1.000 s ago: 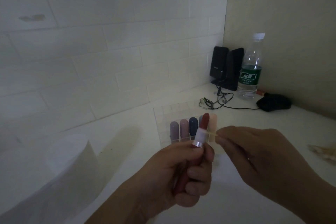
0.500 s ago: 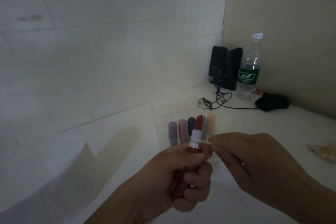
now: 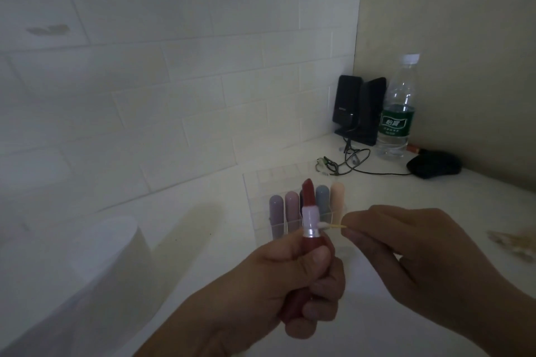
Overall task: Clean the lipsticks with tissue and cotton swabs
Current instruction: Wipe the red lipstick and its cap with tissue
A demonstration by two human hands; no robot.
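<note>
1. White brick wall (image 3: 174, 95) backs the pale table (image 3: 435, 211) (dim light).
2. Left hand (image 3: 278, 278) has its grip curled round the upright red lipstick (image 3: 309, 211), bullet raised.
3. Right hand (image 3: 406, 243) pinches a cotton swab (image 3: 329, 226), tip touching the lipstick's collar.
4. Behind stand capped lipsticks (image 3: 291, 206) in a clear holder (image 3: 278, 229); a tissue roll (image 3: 110, 246) sits left.

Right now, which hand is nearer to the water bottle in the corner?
The right hand. It pinches the cotton swab on the bottle's side of the desk, in front of the water bottle. The left hand, gripping the red lipstick, sits farther left.
</note>
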